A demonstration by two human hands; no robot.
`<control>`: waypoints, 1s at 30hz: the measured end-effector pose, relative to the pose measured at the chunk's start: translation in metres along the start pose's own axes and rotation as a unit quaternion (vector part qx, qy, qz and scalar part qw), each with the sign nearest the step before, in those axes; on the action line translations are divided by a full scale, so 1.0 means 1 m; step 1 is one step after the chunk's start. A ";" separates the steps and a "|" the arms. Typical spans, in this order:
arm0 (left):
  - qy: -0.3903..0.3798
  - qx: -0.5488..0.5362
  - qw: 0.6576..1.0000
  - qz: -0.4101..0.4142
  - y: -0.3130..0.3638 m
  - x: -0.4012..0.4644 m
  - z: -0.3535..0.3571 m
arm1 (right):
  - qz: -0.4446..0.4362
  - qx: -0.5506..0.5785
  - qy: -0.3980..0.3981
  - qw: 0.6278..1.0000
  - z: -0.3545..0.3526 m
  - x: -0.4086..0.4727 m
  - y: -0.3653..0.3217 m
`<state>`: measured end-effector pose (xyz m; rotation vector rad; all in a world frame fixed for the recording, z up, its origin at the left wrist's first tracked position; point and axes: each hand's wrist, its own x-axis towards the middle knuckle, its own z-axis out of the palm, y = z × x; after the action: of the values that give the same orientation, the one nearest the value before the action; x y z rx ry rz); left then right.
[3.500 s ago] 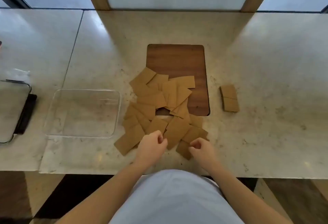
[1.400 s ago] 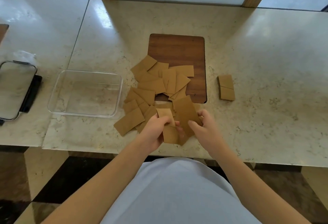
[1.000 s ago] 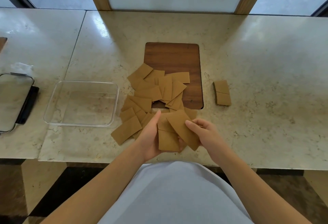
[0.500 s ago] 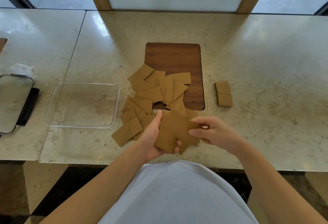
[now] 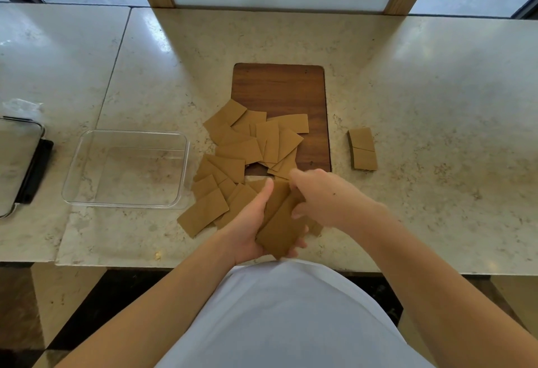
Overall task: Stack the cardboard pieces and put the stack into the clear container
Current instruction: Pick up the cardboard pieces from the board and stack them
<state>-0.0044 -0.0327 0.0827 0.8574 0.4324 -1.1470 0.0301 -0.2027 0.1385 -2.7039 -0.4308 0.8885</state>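
Left hand (image 5: 250, 229), palm up with thumb and fingers curled round a small fanned stack of tan rectangular cardboard pieces (image 5: 279, 222), held above the near edge of the beige marble counter (image 5: 422, 105); right hand (image 5: 326, 198), blurred, reaches over the stack's far end with index finger extended, its grasp not discernible. Loose tan cardboard pieces (image 5: 250, 146) lie overlapping on the counter and the dark wooden board (image 5: 279, 88), just right of the clear rectangular plastic container (image 5: 125, 134); two more pieces (image 5: 362, 149) lie apart at right
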 end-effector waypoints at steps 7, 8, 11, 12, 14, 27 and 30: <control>-0.020 -0.033 0.999 0.034 0.004 0.002 -0.012 | -0.007 0.175 0.167 0.970 0.019 0.013 -0.006; -0.023 -0.038 0.998 0.034 0.002 0.002 -0.013 | -0.016 0.162 0.166 0.973 0.020 0.015 -0.007; -0.042 -0.068 0.996 0.042 0.002 -0.002 -0.013 | -0.047 0.132 0.160 0.977 0.020 0.017 -0.007; -0.049 -0.078 0.995 0.041 0.003 -0.003 -0.014 | -0.054 0.143 0.163 0.975 0.020 0.018 -0.006; -0.056 -0.105 0.992 0.035 0.004 -0.002 -0.013 | -0.052 0.217 0.164 0.961 0.023 0.021 -0.004; 0.050 -0.217 0.965 0.140 0.015 0.008 -0.034 | 0.183 0.098 0.077 0.975 0.115 0.035 0.050; 0.056 -0.215 0.967 0.125 0.013 0.009 -0.032 | 0.193 0.040 0.106 0.975 0.128 0.033 0.048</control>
<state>0.0144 -0.0119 0.0613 0.5762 0.6214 -0.7342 -0.0131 -0.2161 0.0054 -2.8123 0.1781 0.6725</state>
